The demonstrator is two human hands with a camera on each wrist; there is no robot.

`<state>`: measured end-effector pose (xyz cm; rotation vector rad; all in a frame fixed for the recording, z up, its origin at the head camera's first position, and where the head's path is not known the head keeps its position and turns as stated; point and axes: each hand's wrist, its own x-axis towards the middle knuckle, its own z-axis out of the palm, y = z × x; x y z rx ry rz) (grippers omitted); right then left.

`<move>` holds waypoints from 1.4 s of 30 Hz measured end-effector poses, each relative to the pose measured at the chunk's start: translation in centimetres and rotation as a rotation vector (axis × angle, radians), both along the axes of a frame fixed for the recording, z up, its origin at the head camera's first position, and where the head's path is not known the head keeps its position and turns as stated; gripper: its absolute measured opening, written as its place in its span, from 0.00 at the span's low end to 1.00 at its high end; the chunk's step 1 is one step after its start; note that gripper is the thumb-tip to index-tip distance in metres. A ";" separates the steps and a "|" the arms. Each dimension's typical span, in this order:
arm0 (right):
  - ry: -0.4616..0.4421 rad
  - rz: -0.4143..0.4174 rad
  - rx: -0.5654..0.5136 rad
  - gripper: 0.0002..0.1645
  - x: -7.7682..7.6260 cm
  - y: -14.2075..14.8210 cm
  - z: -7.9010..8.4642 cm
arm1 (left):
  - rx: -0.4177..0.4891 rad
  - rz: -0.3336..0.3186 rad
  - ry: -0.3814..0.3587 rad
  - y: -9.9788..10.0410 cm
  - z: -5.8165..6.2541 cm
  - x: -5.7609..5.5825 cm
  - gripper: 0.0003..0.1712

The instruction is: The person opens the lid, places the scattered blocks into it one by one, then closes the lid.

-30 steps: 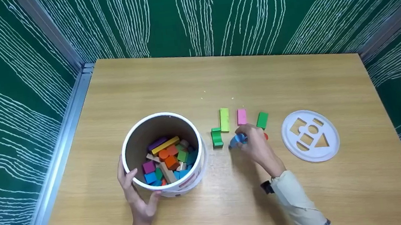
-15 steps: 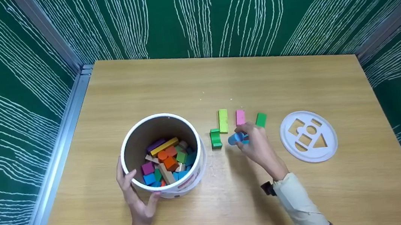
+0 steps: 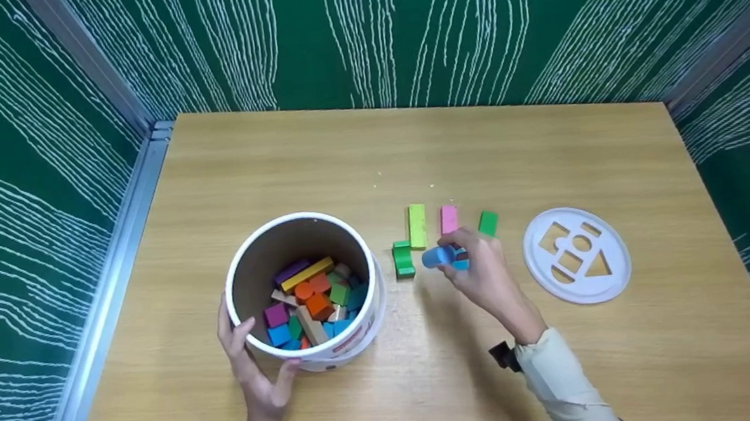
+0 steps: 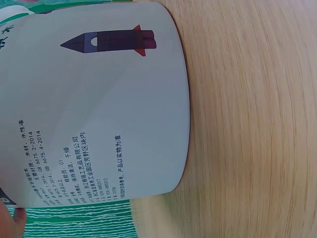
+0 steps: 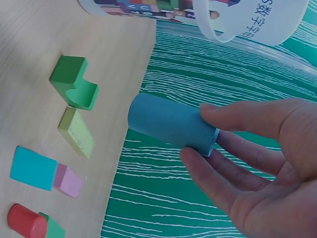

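My right hand (image 3: 484, 265) pinches a blue cylinder block (image 5: 171, 121) near one end between thumb and fingers, over the table. Below it lie a teal block (image 5: 33, 167), a pink block (image 3: 449, 219) and a red cylinder (image 5: 27, 220), the red one hidden by the hand in the head view. Nearby are a green block with a curved notch (image 3: 403, 259), a lime block (image 3: 417, 226) and a green block (image 3: 488, 224). My left hand (image 3: 260, 379) holds the side of a white bucket (image 3: 231, 283), fingers at its rim. Colourful blocks (image 3: 319, 306) fill its bottom.
To the right on the wooden table (image 3: 517, 152) lies a white round lid (image 3: 541, 276) with shaped cutouts. Green panels (image 3: 301, 56) with white lines enclose the back and sides. A metal rail (image 3: 108, 283) runs along the left table edge.
My right hand has brought the blue cylinder slightly left and turned it more level, off the teal block beside it. My left hand keeps its place on the bucket.
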<state>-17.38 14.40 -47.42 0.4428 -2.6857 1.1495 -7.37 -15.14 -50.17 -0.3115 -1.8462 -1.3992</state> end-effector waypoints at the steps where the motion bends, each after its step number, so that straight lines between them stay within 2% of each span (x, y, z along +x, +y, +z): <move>1: 0.001 0.002 -0.001 0.17 0.0 0.0 0.1 | 0.000 -0.001 -0.002 0.0 0.0 0.0 0.38; 9: -0.006 0.006 -0.016 0.17 0.4 0.0 0.7 | 0.005 -0.001 -0.004 0.0 -0.1 0.0 0.38; 15: -0.003 0.000 -0.046 0.17 0.5 -0.2 1.4 | 0.005 0.002 0.033 0.0 -0.2 -0.2 0.37; 28: 0.120 0.030 -0.039 0.18 1.5 -0.6 3.4 | 0.011 0.006 -0.005 0.1 0.0 0.1 0.37; 42: 0.163 0.055 -0.014 0.19 2.7 -1.2 6.2 | -0.001 0.009 -0.005 0.0 0.0 0.1 0.38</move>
